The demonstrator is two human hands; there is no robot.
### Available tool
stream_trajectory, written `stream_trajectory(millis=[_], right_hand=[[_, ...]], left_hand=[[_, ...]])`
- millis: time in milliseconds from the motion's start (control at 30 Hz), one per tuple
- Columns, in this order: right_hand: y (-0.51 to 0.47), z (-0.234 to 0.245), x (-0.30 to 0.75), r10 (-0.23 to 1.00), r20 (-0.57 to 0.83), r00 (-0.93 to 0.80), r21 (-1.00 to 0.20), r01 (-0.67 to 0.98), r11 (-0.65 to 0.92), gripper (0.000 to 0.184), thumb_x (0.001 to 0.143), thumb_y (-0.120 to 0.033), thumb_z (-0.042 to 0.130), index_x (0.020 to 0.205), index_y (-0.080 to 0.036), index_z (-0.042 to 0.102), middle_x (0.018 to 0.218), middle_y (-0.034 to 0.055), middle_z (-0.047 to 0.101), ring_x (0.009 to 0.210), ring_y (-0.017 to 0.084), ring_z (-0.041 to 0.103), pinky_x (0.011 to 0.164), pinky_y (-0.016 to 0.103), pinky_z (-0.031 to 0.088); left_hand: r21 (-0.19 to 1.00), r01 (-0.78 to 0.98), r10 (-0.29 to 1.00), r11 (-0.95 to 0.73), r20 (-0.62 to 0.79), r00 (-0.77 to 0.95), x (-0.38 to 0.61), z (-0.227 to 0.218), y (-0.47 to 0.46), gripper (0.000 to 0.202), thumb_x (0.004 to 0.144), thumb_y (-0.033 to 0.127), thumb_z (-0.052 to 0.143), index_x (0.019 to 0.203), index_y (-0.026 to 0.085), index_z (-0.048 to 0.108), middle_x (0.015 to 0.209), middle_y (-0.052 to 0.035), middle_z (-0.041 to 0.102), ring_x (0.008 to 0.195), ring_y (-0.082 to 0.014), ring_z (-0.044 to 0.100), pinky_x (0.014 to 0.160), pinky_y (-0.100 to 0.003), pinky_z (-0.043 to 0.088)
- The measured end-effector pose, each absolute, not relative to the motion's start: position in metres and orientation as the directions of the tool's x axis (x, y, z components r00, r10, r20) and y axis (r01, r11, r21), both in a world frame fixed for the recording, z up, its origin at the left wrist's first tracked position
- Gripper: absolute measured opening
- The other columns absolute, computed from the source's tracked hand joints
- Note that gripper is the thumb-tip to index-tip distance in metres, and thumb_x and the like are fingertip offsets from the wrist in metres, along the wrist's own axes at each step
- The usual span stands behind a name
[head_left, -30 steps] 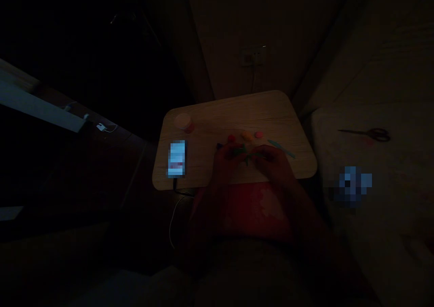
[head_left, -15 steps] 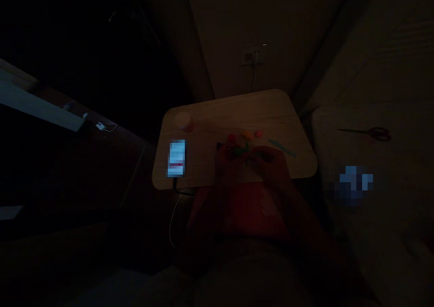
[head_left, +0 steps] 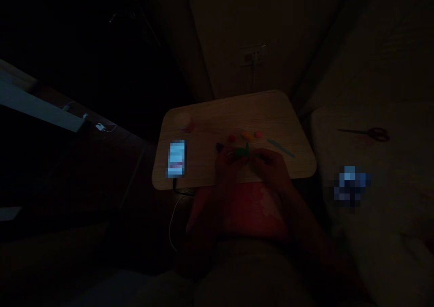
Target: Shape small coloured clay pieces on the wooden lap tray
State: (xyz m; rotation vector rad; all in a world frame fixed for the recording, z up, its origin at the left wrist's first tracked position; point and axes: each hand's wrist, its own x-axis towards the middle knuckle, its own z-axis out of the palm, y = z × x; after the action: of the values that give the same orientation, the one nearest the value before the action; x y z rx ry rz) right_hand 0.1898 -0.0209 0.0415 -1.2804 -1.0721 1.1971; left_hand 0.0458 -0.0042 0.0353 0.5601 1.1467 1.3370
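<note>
My left hand (head_left: 228, 164) and my right hand (head_left: 271, 163) meet above the front of a light wooden lap table (head_left: 267, 110). Pinched between their fingers is a small green piece of what looks like modelling clay (head_left: 242, 152). Just beyond my hands lie a red lump (head_left: 231, 138), an orange lump (head_left: 247, 135) and a pink lump (head_left: 258, 134). A slim green plastic modelling knife (head_left: 281, 148) rests to the right of my right hand. A small dark piece (head_left: 219, 147) lies by my left fingers.
A lit phone (head_left: 176, 158) with a cord lies at the table's left, and a small pale jar (head_left: 186, 125) stands behind it. Black-handled scissors (head_left: 369, 134) and a blurred blue object (head_left: 351, 185) lie on the bedding to the right.
The picture has grown darker. My hands stay together around the green piece with only slight shifts, and the lumps and knife have not moved.
</note>
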Motion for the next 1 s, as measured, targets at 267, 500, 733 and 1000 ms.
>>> stream_trajectory(millis=[267,500,733,1000], right_hand=[[-0.019,0.041,0.193,0.990,-0.090,0.111,-0.996,-0.017,-0.089,0.025,0.071,-0.045,0.080,0.079,-0.021,0.078,0.076,0.0031,0.074,0.067,0.018,0.061,0.059,0.029,0.046],[-0.025,0.040,0.190,0.987,-0.152,0.046,-0.986,-0.079,-0.148,0.028,0.073,-0.048,0.080,0.079,-0.021,0.078,0.069,0.0017,0.069,0.062,0.016,0.056,0.055,0.027,0.041],[-0.031,0.036,0.173,0.959,-0.258,0.114,-0.935,-0.280,-0.219,0.031,0.070,-0.048,0.084,0.081,-0.021,0.074,0.060,-0.0033,0.060,0.050,0.010,0.045,0.047,0.024,0.032],[-0.028,0.042,0.185,0.970,-0.230,0.077,-0.924,-0.331,-0.193,0.031,0.069,-0.048,0.086,0.081,-0.022,0.074,0.072,0.0004,0.068,0.063,0.014,0.059,0.056,0.026,0.045]], left_hand=[[0.917,-0.301,0.962,0.260,-0.271,0.004,0.032,0.037,-0.002,0.062,0.050,0.030,0.103,0.098,0.021,0.065,0.090,-0.0023,0.079,0.084,-0.0211,0.076,0.084,-0.038,0.062],[0.907,-0.296,0.950,0.300,-0.311,0.010,0.034,0.035,-0.002,0.060,0.048,0.033,0.104,0.095,0.019,0.070,0.088,-0.0026,0.080,0.080,-0.0196,0.076,0.079,-0.035,0.062],[0.911,-0.299,0.953,0.284,-0.302,-0.014,0.043,0.029,-0.006,0.051,0.054,0.035,0.102,0.090,0.020,0.069,0.084,-0.0001,0.077,0.076,-0.0152,0.072,0.075,-0.028,0.056],[0.896,-0.354,0.961,0.267,-0.273,0.033,0.040,0.031,-0.005,0.055,0.056,0.033,0.100,0.098,0.021,0.067,0.092,-0.0027,0.080,0.083,-0.0189,0.076,0.079,-0.033,0.059]])
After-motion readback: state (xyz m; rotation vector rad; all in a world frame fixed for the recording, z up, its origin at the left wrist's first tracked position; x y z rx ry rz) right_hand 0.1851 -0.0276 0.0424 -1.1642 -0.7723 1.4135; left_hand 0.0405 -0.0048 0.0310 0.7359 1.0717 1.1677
